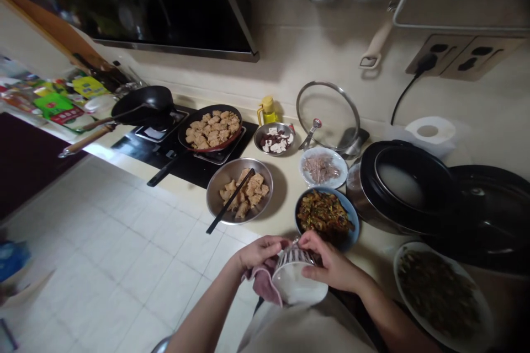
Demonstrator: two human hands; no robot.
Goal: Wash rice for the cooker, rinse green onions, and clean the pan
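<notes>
At the counter's near edge, close to the person's body, a small white bowl [298, 280] with a dark striped rim is held between both hands, tipped so its pale inside faces up toward the camera. The right hand [329, 265] clasps it from the right, fingers curled over the striped rim and thumb against the outer wall. The left hand [260, 252] meets it from the left, fingers closed on a pink cloth [264, 281] that is pressed against the bowl's rim and side; the cloth hangs down under that hand.

Just beyond the bowl stands a blue bowl [327, 214] of dark stir-fried food, almost touching the right hand's knuckles. Behind it sits a small white plate [323, 168] of pale strips. To the left, a steel basin [239, 190] holds fried tofu pieces, with black chopsticks [230, 201] laid across it and over its near rim. Further back, a small steel bowl [275, 138] holds white and dark bits, and a yellow bottle [267, 109] stands behind it. A glass lid [327, 116] leans near the wall.

On the hob [178, 154] a red pan [211, 128] is full of tofu, with a black wok [143, 105] to its left. At right, an open rice cooker [403, 185] stands well apart from the hands, and a white plate [443, 298] of dark food lies by the right forearm.
</notes>
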